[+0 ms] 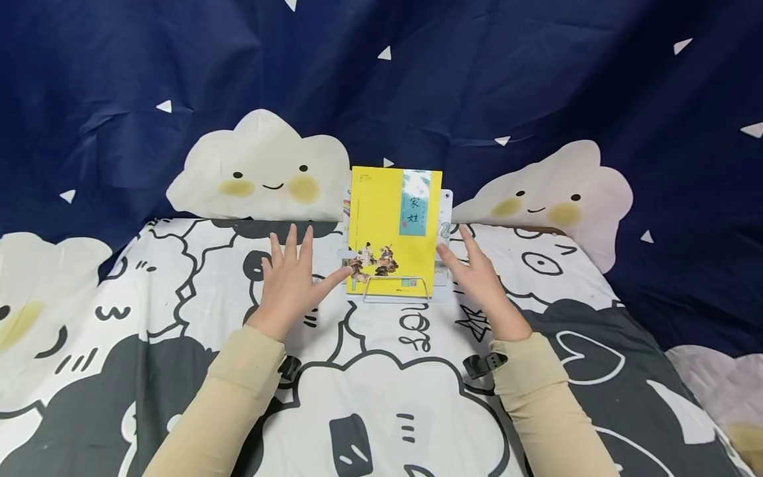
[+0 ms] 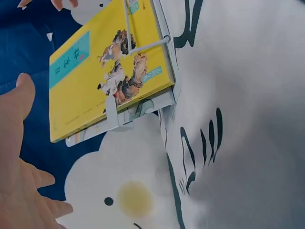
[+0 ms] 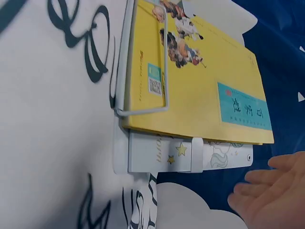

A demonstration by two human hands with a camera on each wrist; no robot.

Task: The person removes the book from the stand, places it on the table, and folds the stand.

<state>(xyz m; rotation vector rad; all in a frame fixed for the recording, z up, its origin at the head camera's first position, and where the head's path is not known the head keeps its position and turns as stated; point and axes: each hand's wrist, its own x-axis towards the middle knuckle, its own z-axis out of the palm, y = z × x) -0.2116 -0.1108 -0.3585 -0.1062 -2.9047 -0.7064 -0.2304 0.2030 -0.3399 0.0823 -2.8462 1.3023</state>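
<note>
A yellow book (image 1: pixel 381 215) with a blue title label stands upright on a white bookstand (image 3: pixel 219 157) whose back panel has printed figures and stars. A bent wire holder (image 3: pixel 166 62) crosses the lower front of the cover, and a white side clip (image 2: pixel 111 112) shows at its edge. My left hand (image 1: pixel 292 281) hovers at the book's left with fingers spread, the thumb near the lower left edge. My right hand (image 1: pixel 481 281) is at the book's right side, fingers extended. Both wrist views show a gap between hand and book.
The stand rests on a table covered by a black-and-white cartoon cloth (image 1: pixel 393 391). Behind it hangs a dark blue curtain (image 1: pixel 441 79) with smiling clouds and small white triangles. Black straps (image 1: pixel 485 364) sit on both wrists.
</note>
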